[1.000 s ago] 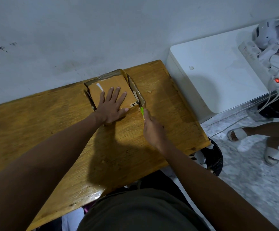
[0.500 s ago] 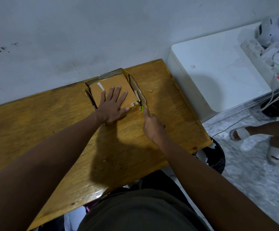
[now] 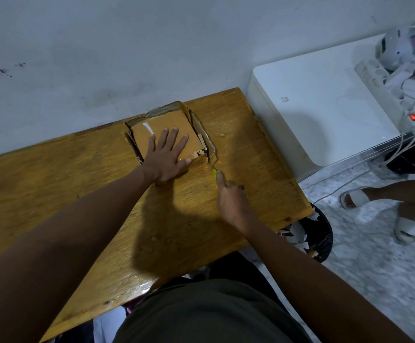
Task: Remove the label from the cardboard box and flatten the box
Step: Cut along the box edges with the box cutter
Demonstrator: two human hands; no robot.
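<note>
A small brown cardboard box point(image 3: 162, 125) lies on the far part of the wooden table point(image 3: 53, 194), near the wall, its side flaps splayed out. A short white strip of label point(image 3: 148, 127) remains on its top face, and a scrap with printed digits sits at its near right corner. My left hand point(image 3: 168, 155) presses flat on the top face with fingers spread. My right hand point(image 3: 228, 194) grips a green-handled cutter point(image 3: 214, 172), whose blade tip meets the box's near right corner flap.
A white cabinet point(image 3: 320, 115) stands to the right of the table with a power strip point(image 3: 384, 80) and cables on it. A black bin point(image 3: 318, 238) with paper scraps sits below the table's right corner. Another person's sandalled feet point(image 3: 379, 206) rest on the floor at right.
My right hand with the cutter has drawn back slightly toward me along the box's right corner. My left hand stays pressed on the box.
</note>
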